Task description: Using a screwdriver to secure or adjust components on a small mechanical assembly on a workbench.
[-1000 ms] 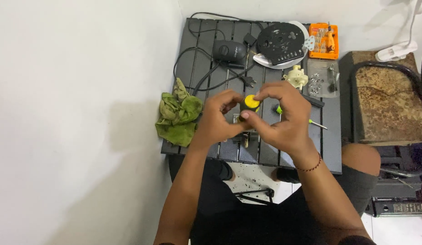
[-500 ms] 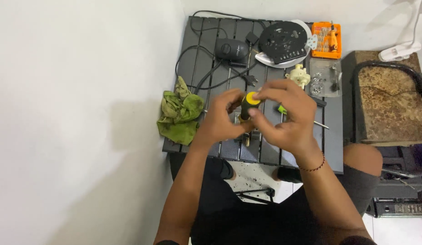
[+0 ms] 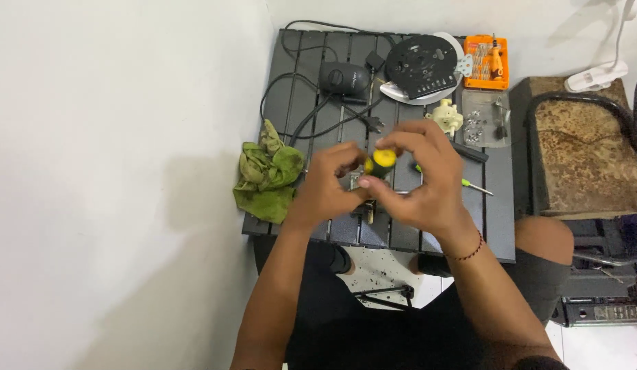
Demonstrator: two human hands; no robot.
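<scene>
Over the middle of the dark slatted table (image 3: 496, 226), both hands meet around a screwdriver with a yellow-capped black handle (image 3: 380, 163). The right hand (image 3: 428, 188) closes its grip on the handle from the right side, fingers curled over the yellow cap, wrist bent downward, forearm rising from the lower right. The left hand (image 3: 332, 186) is clenched just beside it, thumb and forefinger pinching toward a small metal part (image 3: 359, 188) under the tool; exactly what the left fingers hold is hidden by the hands. The shaft of the tool cannot be seen.

Handling judgement: the screwdriver looks light and rigid, with a hard handle that gives firm purchase; the sensible hold is around the black body below the cap, as the right hand has it. The small part appears stiff, small and easy to lose between the slats, so it wants steadying from the side.

Surroundings: a crumpled green rag (image 3: 267, 173) lies near the left hand at the table edge. A black computer mouse (image 3: 344, 77) with its cable sits further back, beside a black round disc (image 3: 422, 65) on a white plate. An orange bit case (image 3: 486, 62) stands at the far right corner, with a cream plastic piece (image 3: 446, 115) and a clear tray of screws (image 3: 484, 118) before it. A green-handled small screwdriver (image 3: 469, 183) lies just right of the right hand.
</scene>
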